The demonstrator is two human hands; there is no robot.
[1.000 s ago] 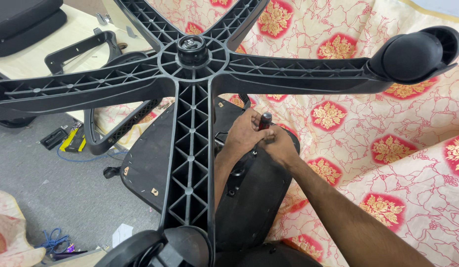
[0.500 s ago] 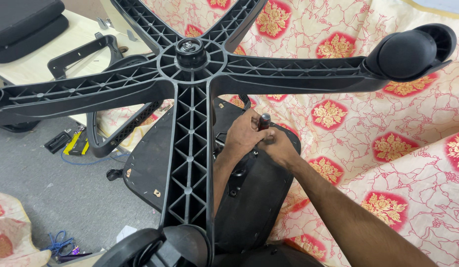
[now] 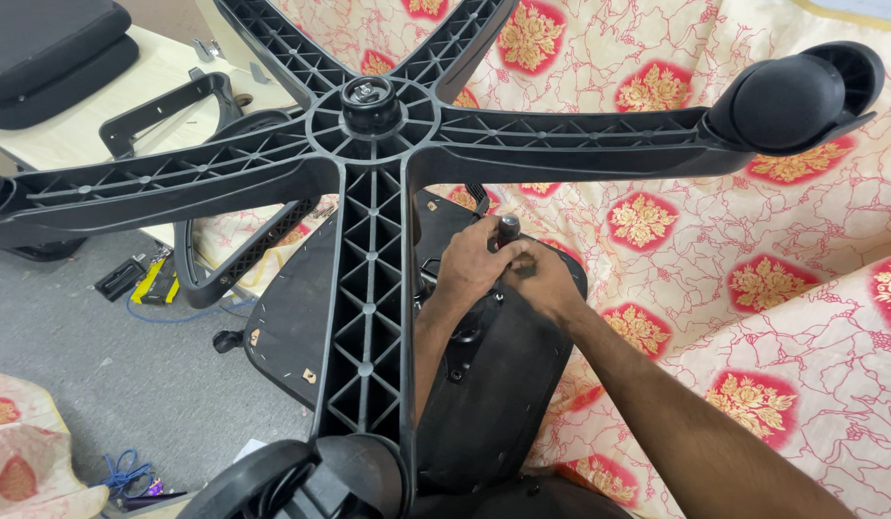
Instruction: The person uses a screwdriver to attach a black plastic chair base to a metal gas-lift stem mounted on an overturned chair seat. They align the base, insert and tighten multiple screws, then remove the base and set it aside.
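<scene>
Both hands meet at a small dark knob-ended lever (image 3: 509,229) on the underside of an overturned chair seat (image 3: 493,384), middle of the scene. The left hand (image 3: 472,271) is curled around it from the left, and the right hand (image 3: 539,279) pinches it from the right, fingers pressed together. Lever looks rigid, metal stem with a hard plastic cap, best gripped at the cap. Seat underside is a stiff black panel, likely heavy and awkward. Above it is a five-arm star base (image 3: 368,183), ribbed hard plastic, with a glossy caster (image 3: 781,96) far right. It all rests on soft floral cloth (image 3: 753,288), which could slip.
</scene>
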